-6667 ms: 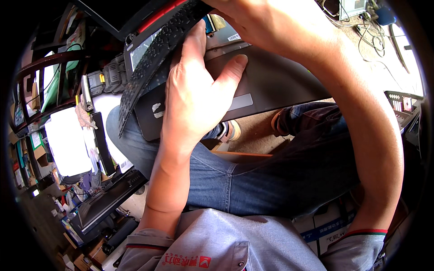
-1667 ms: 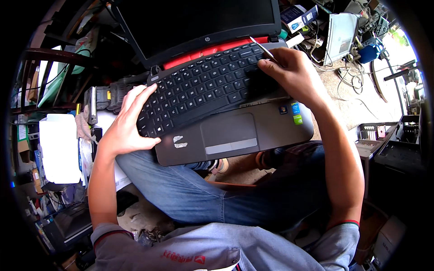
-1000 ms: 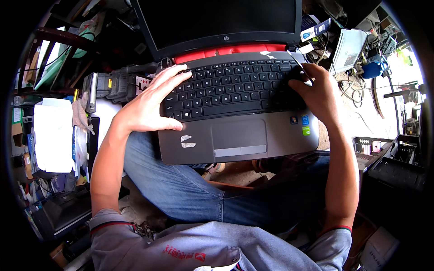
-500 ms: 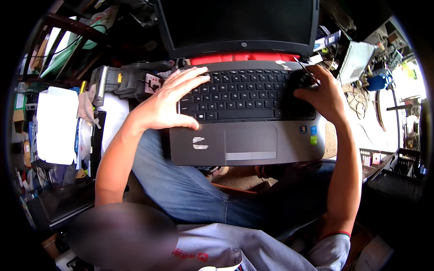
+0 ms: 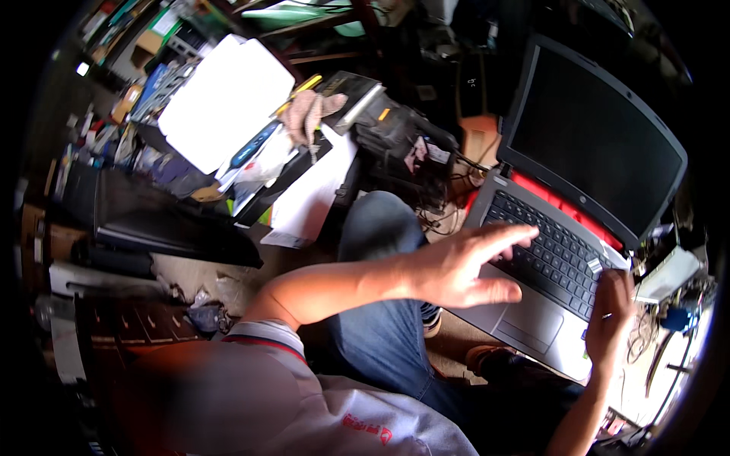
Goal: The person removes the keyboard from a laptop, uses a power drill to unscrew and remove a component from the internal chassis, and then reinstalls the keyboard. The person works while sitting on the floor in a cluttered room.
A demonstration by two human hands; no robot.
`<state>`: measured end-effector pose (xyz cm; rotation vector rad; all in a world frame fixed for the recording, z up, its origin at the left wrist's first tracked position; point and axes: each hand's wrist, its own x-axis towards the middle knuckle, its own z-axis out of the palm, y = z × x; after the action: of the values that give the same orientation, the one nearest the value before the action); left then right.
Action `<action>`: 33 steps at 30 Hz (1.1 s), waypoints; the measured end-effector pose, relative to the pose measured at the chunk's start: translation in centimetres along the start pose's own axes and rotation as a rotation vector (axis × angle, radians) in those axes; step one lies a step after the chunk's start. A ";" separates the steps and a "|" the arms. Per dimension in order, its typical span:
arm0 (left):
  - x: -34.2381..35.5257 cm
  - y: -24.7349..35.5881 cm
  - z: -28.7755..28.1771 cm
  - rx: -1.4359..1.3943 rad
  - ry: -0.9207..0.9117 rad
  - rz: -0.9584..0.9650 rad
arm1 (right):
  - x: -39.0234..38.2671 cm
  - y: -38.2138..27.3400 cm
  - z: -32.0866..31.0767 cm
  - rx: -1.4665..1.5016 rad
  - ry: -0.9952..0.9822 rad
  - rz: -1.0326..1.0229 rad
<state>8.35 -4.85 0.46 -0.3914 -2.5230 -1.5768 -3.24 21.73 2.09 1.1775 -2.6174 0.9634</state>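
A grey laptop with a black keyboard (image 5: 557, 262) lies tilted in the view, its dark screen (image 5: 597, 137) raised behind it. Above the keyboard's left part is my left hand (image 5: 468, 262), open, with fingers stretched and thumb apart. At the right end of the keys my right hand (image 5: 610, 315) is closed with bent fingers. A small metal glint shows at its fingers, part of a thin metal tool; most of it is hidden. The touchpad (image 5: 532, 325) lies bare between my hands. A red strip (image 5: 566, 207) shows between keyboard and screen.
Left of the laptop lie a black bag-like case (image 5: 399, 144), white paper sheets (image 5: 312, 190), a brown cloth glove (image 5: 310, 118) and a white panel (image 5: 228, 99). A dark flat case (image 5: 167, 216) sits farther left. Cables (image 5: 642, 342) and a pale box (image 5: 669, 273) are at the right.
The view has turned, so the laptop now appears farther right and tilted. My left hand has shifted over the keys. My right hand's thin tool is now less visible.
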 end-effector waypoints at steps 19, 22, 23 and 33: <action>-29.5 -7.7 -22.4 0.838 1.029 -0.623 | 2.6 -5.3 3.1 0.097 -0.083 -0.131; -31.1 -9.9 -24.4 0.817 0.965 -0.724 | 0.9 -2.9 3.0 0.085 -0.090 -0.013; -31.4 -10.5 -24.6 0.850 0.910 -0.752 | 0.5 -2.3 3.1 0.094 -0.093 0.030; -30.0 -9.1 -21.9 1.000 0.896 -0.853 | -1.5 2.8 1.3 0.029 -0.017 0.246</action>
<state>33.95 -32.63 -5.39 1.2907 -2.3049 -0.1897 -4.00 23.27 -0.88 0.8862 -2.8188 1.0375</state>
